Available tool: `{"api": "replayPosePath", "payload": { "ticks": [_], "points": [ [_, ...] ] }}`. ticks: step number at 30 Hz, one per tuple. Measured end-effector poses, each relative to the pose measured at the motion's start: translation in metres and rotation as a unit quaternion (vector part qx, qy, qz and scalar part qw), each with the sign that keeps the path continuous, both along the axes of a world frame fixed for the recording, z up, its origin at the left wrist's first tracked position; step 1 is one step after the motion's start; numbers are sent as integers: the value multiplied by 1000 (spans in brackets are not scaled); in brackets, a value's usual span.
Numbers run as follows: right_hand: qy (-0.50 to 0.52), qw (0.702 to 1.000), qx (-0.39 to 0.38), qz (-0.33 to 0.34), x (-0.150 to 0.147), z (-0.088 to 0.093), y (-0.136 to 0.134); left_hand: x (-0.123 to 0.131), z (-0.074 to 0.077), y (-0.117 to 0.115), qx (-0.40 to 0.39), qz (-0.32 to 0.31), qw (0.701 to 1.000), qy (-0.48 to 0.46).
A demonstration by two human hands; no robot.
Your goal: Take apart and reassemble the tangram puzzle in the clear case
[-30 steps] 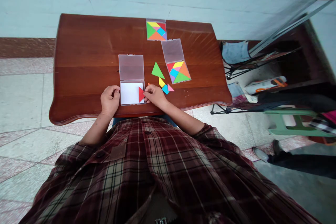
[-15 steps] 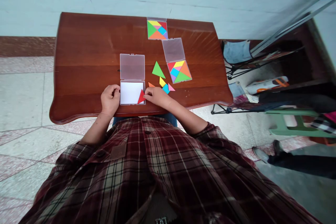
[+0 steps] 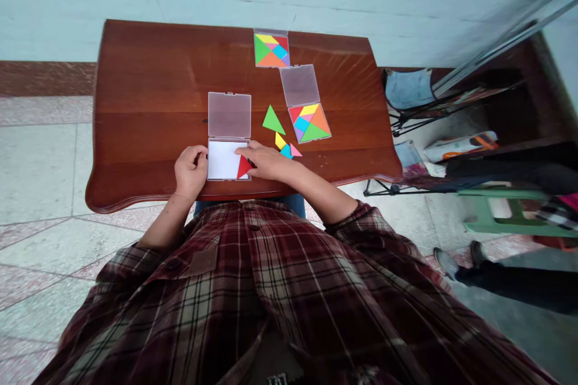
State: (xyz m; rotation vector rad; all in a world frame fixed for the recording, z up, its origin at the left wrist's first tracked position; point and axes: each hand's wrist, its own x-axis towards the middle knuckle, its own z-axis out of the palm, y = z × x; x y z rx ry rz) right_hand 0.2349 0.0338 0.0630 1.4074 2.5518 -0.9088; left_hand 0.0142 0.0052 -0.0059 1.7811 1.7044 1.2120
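Observation:
An open clear plastic case [image 3: 223,159] with a white inside lies near the table's front edge, its lid [image 3: 229,114] folded back. My left hand [image 3: 190,170] grips the case's left edge with curled fingers. My right hand [image 3: 267,162] lies over the case's right side, fingers pressed on a red triangle [image 3: 243,166] in the lower right corner. Loose pieces lie just right of that hand: a green triangle [image 3: 273,120], a yellow piece [image 3: 279,141], a blue piece [image 3: 286,151] and a pink triangle [image 3: 295,150].
The brown wooden table [image 3: 149,90] also holds a second open case with a full coloured puzzle [image 3: 309,123] and a third full puzzle [image 3: 271,50] at the far edge. A folding stand, a green stool [image 3: 506,216] and another person's shoe [image 3: 447,263] are to the right.
My right hand has moved the red triangle from the case's right edge down into its lower right corner, and now covers the small orange piece. My left hand has stayed put.

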Motion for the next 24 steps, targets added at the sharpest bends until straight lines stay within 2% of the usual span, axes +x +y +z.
{"api": "replayPosePath", "payload": {
  "ticks": [3,6,11,19,24],
  "points": [
    [-75,996,1,52,-7,8,8,1,1,0,-5,4,1000,2],
    [-99,992,20,79,-11,7,16,2,3,-1,-7,0,1000,1],
    [-64,993,41,92,-11,-3,22,3,6,-2,-15,-3,1000,4],
    [-15,991,-10,134,-8,-2,24,3,3,-1,-6,-12,1000,-2],
    [23,991,5,131,-4,-9,27,2,2,-1,-10,-10,1000,0]
  ]
}}
